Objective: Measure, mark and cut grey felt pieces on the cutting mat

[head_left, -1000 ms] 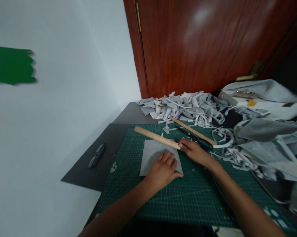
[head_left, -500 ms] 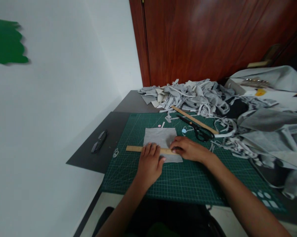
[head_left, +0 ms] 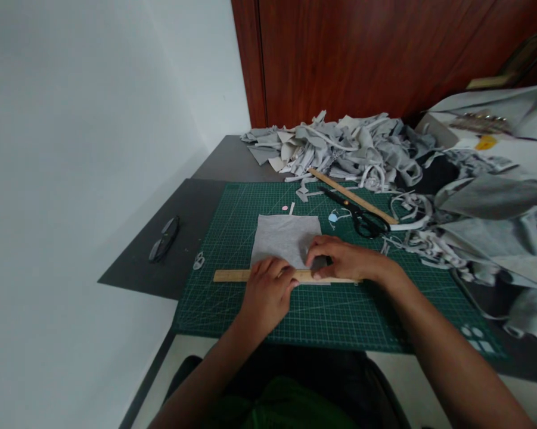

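A light grey square of fabric (head_left: pixel 286 238) lies flat on the green cutting mat (head_left: pixel 232 310). Across its near edge runs a wooden ruler (head_left: pixel 230 276), roughly level from left to right. My left hand (head_left: pixel 268 291) grips the ruler near its middle, thumb and fingers bent around it. A little farther right, my right hand (head_left: pixel 342 259) is curled, its thumb on the ruler and its bent index finger over the fabric. Only a thin strip of fabric shows on the near side of the ruler.
Black scissors (head_left: pixel 362 217) and another wooden strip (head_left: pixel 353 195) lie at the mat's far right. Grey fabric scraps (head_left: pixel 331 149) are heaped at the back. Folded glasses (head_left: pixel 164 238) rest on the dark tabletop (head_left: pixel 138 262) at left, beside the wall.
The ruler has moved toward me, from across the fabric to its near edge, with both hands on it. My view has tilted down slightly.
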{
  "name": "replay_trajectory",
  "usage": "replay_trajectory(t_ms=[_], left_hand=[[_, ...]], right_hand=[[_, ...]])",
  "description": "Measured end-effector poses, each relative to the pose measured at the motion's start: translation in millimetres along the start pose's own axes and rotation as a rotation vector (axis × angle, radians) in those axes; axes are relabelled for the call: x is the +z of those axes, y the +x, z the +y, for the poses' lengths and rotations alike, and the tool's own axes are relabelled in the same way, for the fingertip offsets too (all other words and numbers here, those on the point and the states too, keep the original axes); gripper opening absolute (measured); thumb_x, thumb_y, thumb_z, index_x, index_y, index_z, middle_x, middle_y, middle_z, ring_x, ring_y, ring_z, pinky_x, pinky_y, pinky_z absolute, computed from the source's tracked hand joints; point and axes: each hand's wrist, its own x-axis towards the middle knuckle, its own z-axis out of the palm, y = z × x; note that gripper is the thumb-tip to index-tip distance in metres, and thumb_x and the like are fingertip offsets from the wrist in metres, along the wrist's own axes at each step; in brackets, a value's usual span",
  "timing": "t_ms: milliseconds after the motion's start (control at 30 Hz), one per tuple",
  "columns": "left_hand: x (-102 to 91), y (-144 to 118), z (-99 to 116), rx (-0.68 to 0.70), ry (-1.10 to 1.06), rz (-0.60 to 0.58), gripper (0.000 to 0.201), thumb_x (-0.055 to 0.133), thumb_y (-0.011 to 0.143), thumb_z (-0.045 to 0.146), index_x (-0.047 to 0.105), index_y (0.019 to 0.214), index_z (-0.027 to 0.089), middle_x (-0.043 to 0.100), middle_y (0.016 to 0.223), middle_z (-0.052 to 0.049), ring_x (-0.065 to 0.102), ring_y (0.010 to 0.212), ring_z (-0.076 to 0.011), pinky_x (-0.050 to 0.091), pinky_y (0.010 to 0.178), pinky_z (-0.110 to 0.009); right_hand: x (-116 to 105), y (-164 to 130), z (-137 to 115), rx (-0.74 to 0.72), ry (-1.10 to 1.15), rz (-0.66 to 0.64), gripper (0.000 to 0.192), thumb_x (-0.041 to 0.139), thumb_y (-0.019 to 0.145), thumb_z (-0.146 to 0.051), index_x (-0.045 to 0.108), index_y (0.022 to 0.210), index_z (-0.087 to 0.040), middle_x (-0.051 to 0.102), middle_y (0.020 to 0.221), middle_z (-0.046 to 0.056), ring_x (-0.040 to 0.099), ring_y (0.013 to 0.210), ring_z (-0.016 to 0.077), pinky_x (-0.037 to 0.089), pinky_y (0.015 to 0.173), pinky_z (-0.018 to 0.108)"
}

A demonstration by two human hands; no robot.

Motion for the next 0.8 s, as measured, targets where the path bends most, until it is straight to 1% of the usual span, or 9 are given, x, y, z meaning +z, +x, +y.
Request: replay_trajectory(t_ms=[133, 267, 433, 533, 600, 633, 700, 733, 800], left_hand=[[4.1, -6, 15, 0.049, 0.033, -0.040, 0.024, 0.064, 0.099, 0.016, 0.068, 0.123, 0.016, 0.070, 0.119, -0.008, 0.061, 0.113, -0.0283, 0.053, 0.098, -0.048], [12.1, -11, 29, -0.027, 0.047, -0.026, 0.034, 0.058, 0.102, 0.015, 0.061, 0.135, 0.012, 0.068, 0.127, -0.010, 0.059, 0.116, -0.0282, 0.050, 0.106, -0.048], [13.6, -12, 30, -0.054, 0.041, -0.070, 0.032, 0.057, 0.097, 0.010, 0.065, 0.128, 0.012, 0.068, 0.125, -0.009, 0.058, 0.112, -0.0269, 0.052, 0.104, -0.046], [11.5, -12, 29, -0.046, 0.059, -0.083, 0.032, 0.057, 0.095, 0.009, 0.067, 0.125, 0.013, 0.069, 0.123, -0.008, 0.059, 0.110, -0.0273, 0.052, 0.102, -0.047], [11.1, -12, 29, -0.049, 0.060, -0.083, 0.033, 0.058, 0.094, 0.009, 0.067, 0.125, 0.014, 0.070, 0.126, -0.007, 0.059, 0.109, -0.0275, 0.053, 0.101, -0.046], [11.3, -12, 29, -0.054, 0.060, -0.081, 0.034, 0.058, 0.093, 0.008, 0.067, 0.126, 0.015, 0.070, 0.127, -0.007, 0.059, 0.109, -0.0274, 0.053, 0.100, -0.046], [12.4, -12, 28, -0.067, 0.063, -0.076, 0.036, 0.059, 0.092, 0.007, 0.067, 0.126, 0.015, 0.070, 0.128, -0.006, 0.059, 0.109, -0.0274, 0.054, 0.098, -0.045], [13.1, -12, 28, -0.070, 0.066, -0.075, 0.036, 0.059, 0.092, 0.006, 0.067, 0.126, 0.015, 0.070, 0.128, -0.006, 0.059, 0.109, -0.0275, 0.054, 0.098, -0.046], [14.5, -12, 28, -0.060, 0.075, -0.068, 0.035, 0.059, 0.092, 0.005, 0.067, 0.124, 0.015, 0.070, 0.127, -0.006, 0.059, 0.109, -0.0282, 0.053, 0.098, -0.047]], right_hand=[[1, -1, -2, 0.000, -0.006, -0.001, 0.021, 0.080, 0.087, -0.025, 0.075, 0.107, -0.029, 0.063, 0.113, 0.004, 0.058, 0.114, 0.0282, 0.043, 0.105, 0.048], [4, -4, -3, -0.003, -0.003, 0.001, 0.016, 0.079, 0.087, -0.028, 0.074, 0.102, -0.028, 0.064, 0.112, 0.004, 0.059, 0.110, 0.0279, 0.044, 0.101, 0.048], [7, -5, -6, -0.028, 0.012, 0.038, 0.014, 0.071, 0.093, -0.040, 0.074, 0.101, -0.028, 0.067, 0.107, 0.005, 0.064, 0.103, 0.0272, 0.050, 0.094, 0.045], [9, 1, -7, -0.026, 0.036, 0.092, 0.020, 0.060, 0.100, -0.040, 0.072, 0.095, -0.025, 0.069, 0.094, 0.004, 0.066, 0.087, 0.0236, 0.052, 0.080, 0.038], [10, 7, -4, 0.002, 0.012, 0.174, 0.025, 0.055, 0.104, -0.040, 0.070, 0.093, -0.024, 0.069, 0.087, 0.004, 0.066, 0.079, 0.0224, 0.052, 0.073, 0.036], [10, 10, 0, 0.017, -0.017, 0.247, 0.026, 0.054, 0.104, -0.040, 0.071, 0.094, -0.023, 0.070, 0.088, 0.005, 0.067, 0.079, 0.0229, 0.053, 0.074, 0.036], [6, 14, 12, 0.055, -0.106, 0.444, 0.024, 0.055, 0.103, -0.039, 0.071, 0.104, -0.022, 0.074, 0.099, 0.009, 0.070, 0.089, 0.0264, 0.055, 0.083, 0.040], [3, 15, 20, 0.100, -0.185, 0.579, 0.024, 0.055, 0.102, -0.037, 0.071, 0.107, -0.020, 0.074, 0.103, 0.012, 0.071, 0.095, 0.0290, 0.055, 0.088, 0.043], [-5, 13, 37, 0.267, -0.387, 0.770, 0.029, 0.053, 0.102, -0.034, 0.070, 0.120, -0.017, 0.073, 0.121, 0.018, 0.067, 0.116, 0.0358, 0.051, 0.101, 0.050]])
